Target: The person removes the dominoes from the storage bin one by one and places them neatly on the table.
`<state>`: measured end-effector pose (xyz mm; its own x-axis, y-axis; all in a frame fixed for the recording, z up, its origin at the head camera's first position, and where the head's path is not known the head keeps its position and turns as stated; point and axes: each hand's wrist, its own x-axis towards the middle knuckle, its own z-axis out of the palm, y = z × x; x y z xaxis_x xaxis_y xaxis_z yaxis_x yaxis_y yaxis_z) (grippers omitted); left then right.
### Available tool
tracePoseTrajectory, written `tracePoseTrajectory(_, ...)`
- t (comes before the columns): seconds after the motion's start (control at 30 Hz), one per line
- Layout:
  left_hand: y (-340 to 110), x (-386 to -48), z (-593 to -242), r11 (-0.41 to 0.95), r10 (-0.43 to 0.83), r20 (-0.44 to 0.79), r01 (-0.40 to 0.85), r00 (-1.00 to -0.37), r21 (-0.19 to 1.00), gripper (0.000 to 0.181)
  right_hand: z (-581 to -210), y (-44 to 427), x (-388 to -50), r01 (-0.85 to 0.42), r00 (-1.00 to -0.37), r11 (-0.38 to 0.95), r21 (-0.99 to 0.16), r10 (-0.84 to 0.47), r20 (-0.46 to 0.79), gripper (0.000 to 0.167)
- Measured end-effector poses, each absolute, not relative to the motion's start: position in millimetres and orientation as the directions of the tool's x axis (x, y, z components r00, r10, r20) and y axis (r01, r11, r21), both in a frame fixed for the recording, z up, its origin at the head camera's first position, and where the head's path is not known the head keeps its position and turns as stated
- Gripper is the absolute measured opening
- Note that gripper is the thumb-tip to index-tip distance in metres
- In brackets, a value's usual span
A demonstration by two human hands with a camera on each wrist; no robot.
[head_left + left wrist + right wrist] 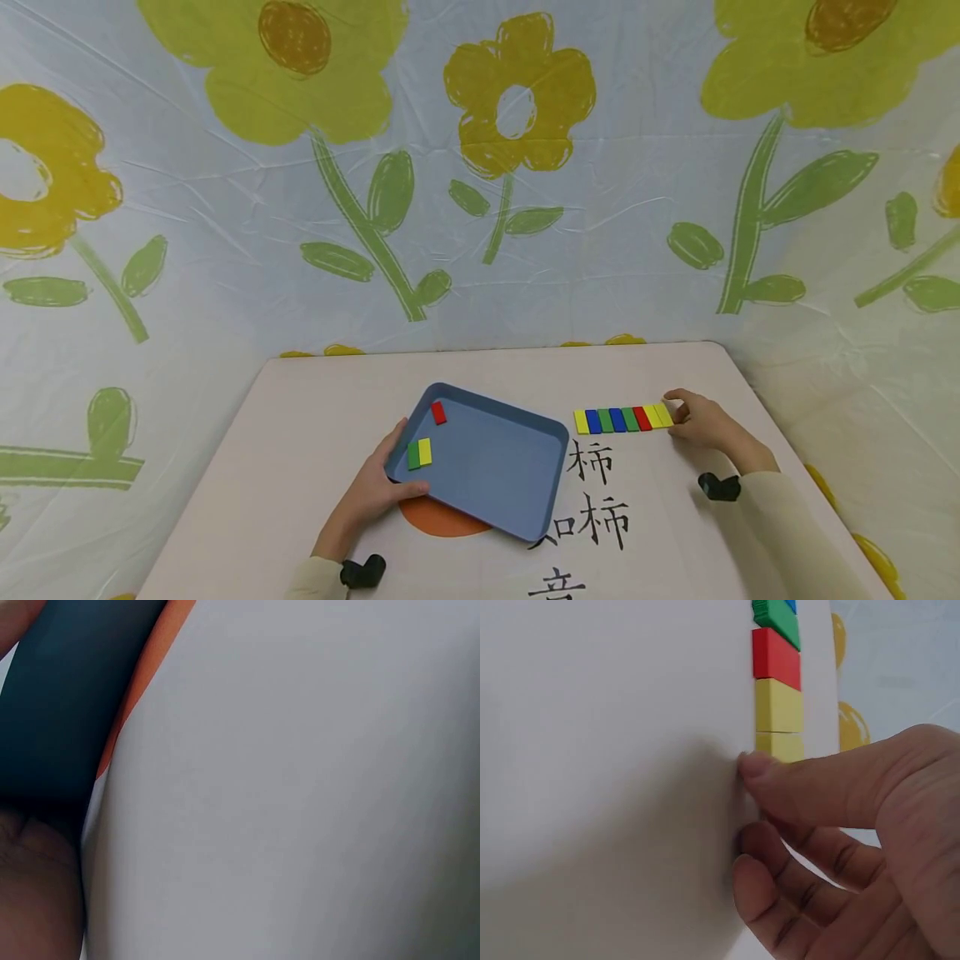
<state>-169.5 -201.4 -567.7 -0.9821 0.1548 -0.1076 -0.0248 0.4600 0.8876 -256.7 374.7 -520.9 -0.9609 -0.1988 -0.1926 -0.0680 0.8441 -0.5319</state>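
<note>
My left hand (375, 487) holds the left corner of a blue-grey tray (495, 475), its thumb over the near rim and its fingers along the left side. Inside the tray lie a red block (438, 412), a green block (413, 456) and a yellow block (425, 451), the last two side by side. To the right, several coloured blocks form a straight row, among them a red block (776, 658). With thumb and finger, my right hand (703, 421) pinches the yellow end block (780, 744), which the thumb partly covers in the right wrist view.
The pale table (315, 392) bears black written characters (603, 521) and an orange printed shape (446, 518) partly under the tray. A flower-patterned cloth (600, 275) rises behind the table and along its sides.
</note>
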Motion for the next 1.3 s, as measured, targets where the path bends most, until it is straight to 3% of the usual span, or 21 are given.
tracePoseTrajectory(0.23, -200.7, -169.8, -569.7, 0.469, 0.150, -0.111, -0.028, -0.982, 0.883, 0.115, -509.6, 353.8, -256.2, -0.067, -0.972, 0.856, -0.513, -0.172, -0.160, 0.059)
tracePoseTrajectory(0.57, -200.7, -171.1, -570.9, 0.478, 0.153, -0.108, -0.021, -0.982, 0.878, 0.115, -489.4, 278.3, -258.6, -0.241, -0.958, 0.806, -0.540, -0.286, 0.000, 0.058)
tracePoseTrajectory(0.9, -200.5, -171.0, -569.2, 0.477, 0.148, -0.105, -0.022, -0.983, 0.879, 0.114, -466.9, 198.6, -253.3, -0.407, -0.887, 0.738, -0.538, -0.459, 0.042, 0.058)
tracePoseTrajectory(1.3, -202.6, -171.0, -572.8, 0.455, 0.166, -0.085, 0.000, -0.983, 0.890, 0.115, -480.7, 112.7, -248.8, -0.529, -0.785, 0.640, -0.557, -0.618, 0.036, 0.053)
